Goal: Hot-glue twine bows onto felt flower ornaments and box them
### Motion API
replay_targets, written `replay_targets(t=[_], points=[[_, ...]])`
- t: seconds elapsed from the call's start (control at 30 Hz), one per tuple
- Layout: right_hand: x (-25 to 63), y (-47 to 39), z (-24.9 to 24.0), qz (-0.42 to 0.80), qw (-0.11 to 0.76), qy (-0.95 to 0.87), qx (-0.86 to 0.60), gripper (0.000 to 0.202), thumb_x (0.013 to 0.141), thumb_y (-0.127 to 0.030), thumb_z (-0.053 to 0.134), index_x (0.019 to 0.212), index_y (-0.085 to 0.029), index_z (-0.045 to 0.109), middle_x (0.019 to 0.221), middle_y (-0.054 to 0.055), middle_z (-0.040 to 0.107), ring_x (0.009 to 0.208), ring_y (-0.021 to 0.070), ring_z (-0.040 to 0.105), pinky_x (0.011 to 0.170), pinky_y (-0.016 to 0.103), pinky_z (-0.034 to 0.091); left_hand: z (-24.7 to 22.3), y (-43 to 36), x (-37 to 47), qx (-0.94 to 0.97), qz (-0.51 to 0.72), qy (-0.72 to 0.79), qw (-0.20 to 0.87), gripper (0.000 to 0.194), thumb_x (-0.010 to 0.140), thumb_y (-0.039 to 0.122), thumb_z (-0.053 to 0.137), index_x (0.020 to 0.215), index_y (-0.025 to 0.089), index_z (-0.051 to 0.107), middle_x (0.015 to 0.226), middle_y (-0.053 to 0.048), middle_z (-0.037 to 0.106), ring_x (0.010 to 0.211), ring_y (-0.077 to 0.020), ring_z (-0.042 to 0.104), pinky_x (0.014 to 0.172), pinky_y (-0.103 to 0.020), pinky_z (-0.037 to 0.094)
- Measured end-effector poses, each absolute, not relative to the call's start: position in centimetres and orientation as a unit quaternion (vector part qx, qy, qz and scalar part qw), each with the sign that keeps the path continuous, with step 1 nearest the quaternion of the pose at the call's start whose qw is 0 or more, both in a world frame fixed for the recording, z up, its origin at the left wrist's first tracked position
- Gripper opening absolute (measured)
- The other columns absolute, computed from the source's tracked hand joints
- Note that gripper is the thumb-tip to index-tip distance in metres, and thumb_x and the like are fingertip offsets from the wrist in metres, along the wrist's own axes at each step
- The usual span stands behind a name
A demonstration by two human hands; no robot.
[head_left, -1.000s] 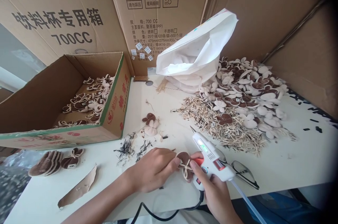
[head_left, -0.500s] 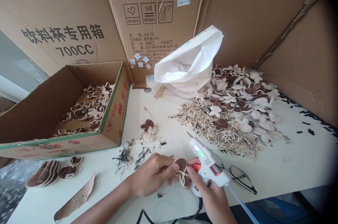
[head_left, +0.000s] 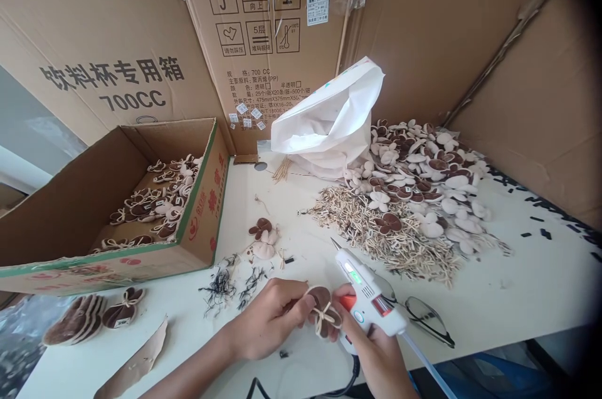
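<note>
A person's two bare hands meet at the near edge of a white worktable (head_left: pixel 517 286), both closing on one small brown felt petal piece tied with a pale twine bow (head_left: pixel 323 308). The left hand (head_left: pixel 270 317) comes in from the left and pinches the piece between thumb and fingertips; the right hand (head_left: pixel 376 349) is wrapped around the grip of a white hot-glue gun with an orange trigger (head_left: pixel 369 292), its forefinger reaching forward to touch the bow. The piece sits directly between the two hands, touching both, just left of the gun's body. The gun's long axis runs away from the person toward the upper left, its metal nozzle pointing past the piece rather than at it. A pair of thin-framed spectacles (head_left: pixel 426 317) lies just right of the gun. Farther back, well apart from the hands, a heap of tan twine bows (head_left: pixel 385 239) spreads beside a mound of cream and brown felt flowers (head_left: pixel 427 173) and a crumpled white bag (head_left: pixel 324 123). To the left stands an open cardboard box holding tied pieces (head_left: pixel 202 217); black thread scraps (head_left: pixel 226 280) and two loose felt flowers (head_left: pixel 263 236) lie between it and the hands. Nothing lies between the hands and the piece they hold.
</note>
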State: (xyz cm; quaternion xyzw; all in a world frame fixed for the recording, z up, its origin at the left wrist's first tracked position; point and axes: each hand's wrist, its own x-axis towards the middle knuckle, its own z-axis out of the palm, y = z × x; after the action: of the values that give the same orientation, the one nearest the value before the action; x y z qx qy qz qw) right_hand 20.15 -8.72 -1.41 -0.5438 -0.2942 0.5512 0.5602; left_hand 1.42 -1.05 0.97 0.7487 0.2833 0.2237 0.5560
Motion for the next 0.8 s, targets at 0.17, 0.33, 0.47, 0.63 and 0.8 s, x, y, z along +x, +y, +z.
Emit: replay_targets(t=[0.17, 0.33, 0.47, 0.63, 0.8], points=[[20.3, -8.7, -1.6, 0.542, 0.567, -0.287, -0.551, 0.045, 0.083, -0.065, 0.091, 0.093, -0.023, 0.076, 0.067, 0.000, 0.071, 0.061, 0.0219, 0.063, 0.060, 0.034, 0.048, 0.8, -1.1, 1.6, 0.735, 0.224, 0.290, 0.571, 0.057, 0.120, 0.045, 0.033, 0.089, 0.018, 0.073, 0.088, -0.006, 0.078, 0.077, -0.0163, 0.066, 0.075, -0.025, 0.050], [20.2, -8.8, -1.9, 0.531, 0.583, -0.298, -0.538, 0.044, 0.084, -0.058, 0.093, 0.101, -0.023, 0.073, 0.069, 0.001, 0.074, 0.061, 0.0221, 0.066, 0.063, 0.035, 0.054, -0.5, -1.0, 1.2, 0.751, 0.216, 0.362, 0.509, 0.057, 0.119, 0.050, 0.036, 0.082, 0.018, 0.065, 0.073, -0.002, 0.065, 0.068, -0.0146, 0.057, 0.071, -0.027, 0.044], [20.2, -8.7, -2.1, 0.526, 0.581, -0.308, -0.540, 0.041, 0.084, -0.054, 0.093, 0.101, -0.023, 0.071, 0.072, 0.002, 0.076, 0.061, 0.0223, 0.067, 0.062, 0.034, 0.056, -0.5, -1.3, 1.2, 0.744, 0.219, 0.348, 0.527, 0.061, 0.120, 0.051, 0.032, 0.083, 0.018, 0.067, 0.071, -0.001, 0.062, 0.066, -0.0144, 0.056, 0.070, -0.026, 0.043], [20.3, -8.6, -2.2, 0.530, 0.585, -0.309, -0.531, 0.041, 0.085, -0.056, 0.093, 0.099, -0.024, 0.071, 0.069, 0.001, 0.074, 0.061, 0.0220, 0.066, 0.062, 0.034, 0.056, -0.9, -1.3, 1.0, 0.720, 0.273, 0.411, 0.487, 0.071, 0.119, 0.055, 0.029, 0.073, 0.018, 0.068, 0.062, 0.001, 0.050, 0.060, -0.0139, 0.048, 0.067, -0.028, 0.038], [20.2, -8.6, -2.4, 0.531, 0.578, -0.319, -0.531, 0.043, 0.086, -0.059, 0.091, 0.099, -0.024, 0.069, 0.067, 0.000, 0.073, 0.061, 0.0222, 0.066, 0.063, 0.035, 0.055, -0.8, -0.6, 0.5, 0.707, 0.268, 0.440, 0.483, 0.064, 0.116, 0.061, 0.035, 0.078, 0.019, 0.064, 0.067, 0.002, 0.049, 0.064, -0.0156, 0.045, 0.065, -0.029, 0.034]])
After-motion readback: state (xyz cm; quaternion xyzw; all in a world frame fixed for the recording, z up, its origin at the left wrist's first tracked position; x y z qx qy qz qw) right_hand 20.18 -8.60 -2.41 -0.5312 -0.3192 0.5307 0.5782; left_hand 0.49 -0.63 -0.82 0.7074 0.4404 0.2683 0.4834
